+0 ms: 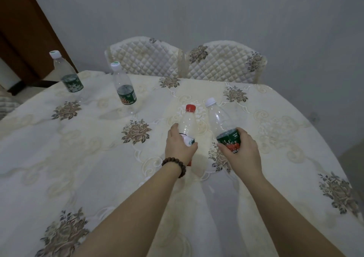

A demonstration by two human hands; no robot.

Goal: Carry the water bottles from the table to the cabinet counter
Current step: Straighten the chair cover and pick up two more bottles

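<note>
A single head-worn wide-angle view looks forward and down across the table [82, 158], close over both forearms, which enter from 6 o'clock. The table's far edge and two chairs [183, 62] lie toward 12 o'clock, with the wall [216, 10] beyond.

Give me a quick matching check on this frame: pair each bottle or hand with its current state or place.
1. red-capped bottle
2. far-left bottle
3. right hand
4. beaded bracelet

A. grips a white-capped bottle at its green label
B. on the left wrist
C. gripped by the left hand
D. stands untouched near the table edge

Pairs: 1-C, 2-D, 3-A, 4-B
</note>
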